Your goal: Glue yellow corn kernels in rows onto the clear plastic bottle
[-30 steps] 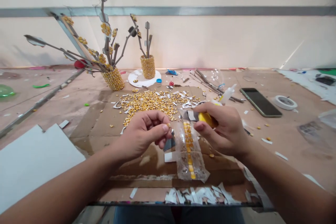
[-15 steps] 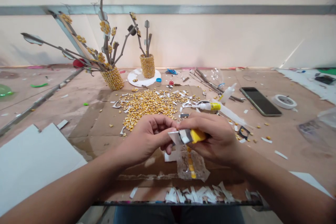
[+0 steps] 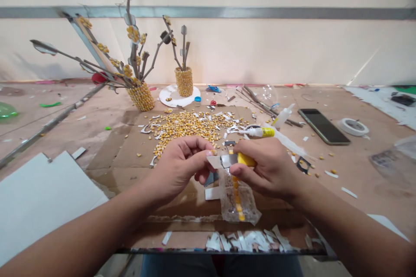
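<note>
My right hand (image 3: 264,166) is closed around a yellow-handled cutter knife (image 3: 246,159), whose broad grey blade points left toward my other hand. My left hand (image 3: 186,160) pinches a small yellowish corn kernel (image 3: 213,152) between thumb and fingers, close to the blade tip. Below the hands lies a clear plastic piece (image 3: 227,203) with a line of yellow kernels on it. A white strip (image 3: 212,193) is beside it. Just beyond my hands spreads a pile of corn kernels (image 3: 185,127) mixed with paper scraps on cardboard (image 3: 113,147).
Two kernel-covered pots with twigs, one larger (image 3: 141,97) and one smaller (image 3: 184,82), stand at the back. A glue bottle (image 3: 258,131), a phone (image 3: 323,125) and a tape roll (image 3: 353,127) lie to the right. White board (image 3: 42,203) is at left; paper strips (image 3: 250,240) line the front edge.
The knife has turned slightly and my right thumb now shows below its handle. My left fingertips have shifted a little, with a kernel now visible in them.
</note>
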{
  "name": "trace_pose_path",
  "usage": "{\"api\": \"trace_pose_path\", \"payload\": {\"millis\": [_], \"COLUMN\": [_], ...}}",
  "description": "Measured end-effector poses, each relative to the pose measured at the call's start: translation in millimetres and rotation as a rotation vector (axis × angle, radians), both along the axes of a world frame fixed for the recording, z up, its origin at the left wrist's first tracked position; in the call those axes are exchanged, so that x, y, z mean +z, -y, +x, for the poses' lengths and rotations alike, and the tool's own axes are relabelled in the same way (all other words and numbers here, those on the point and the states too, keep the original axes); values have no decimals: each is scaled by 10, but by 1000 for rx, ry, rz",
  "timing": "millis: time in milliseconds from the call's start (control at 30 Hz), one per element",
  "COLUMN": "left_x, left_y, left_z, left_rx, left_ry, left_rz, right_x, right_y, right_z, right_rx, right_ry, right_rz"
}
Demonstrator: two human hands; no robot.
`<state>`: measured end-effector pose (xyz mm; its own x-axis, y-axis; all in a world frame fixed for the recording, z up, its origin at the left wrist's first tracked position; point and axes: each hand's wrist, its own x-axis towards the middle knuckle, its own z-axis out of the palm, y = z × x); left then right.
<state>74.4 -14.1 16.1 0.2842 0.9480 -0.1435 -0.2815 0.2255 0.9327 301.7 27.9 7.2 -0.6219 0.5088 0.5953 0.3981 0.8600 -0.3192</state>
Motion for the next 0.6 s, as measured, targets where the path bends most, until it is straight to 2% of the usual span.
{"api": "trace_pose_path", "payload": {"millis": [133, 400, 600], "left_x": [-18, -12, -27], "left_y": [9, 30, 59], "left_z": [7, 5, -30], "left_rx": [-55, -42, -76], "left_ry": [38, 50, 18], "left_rz": [-8, 24, 82], "right_x": [3, -22, 10], "right_y": [7, -7, 38], "right_z": [-7, -23, -62], "right_rx": [-2, -22, -51], "right_ry": [12, 9, -2], "right_rz": [43, 81, 177]}}
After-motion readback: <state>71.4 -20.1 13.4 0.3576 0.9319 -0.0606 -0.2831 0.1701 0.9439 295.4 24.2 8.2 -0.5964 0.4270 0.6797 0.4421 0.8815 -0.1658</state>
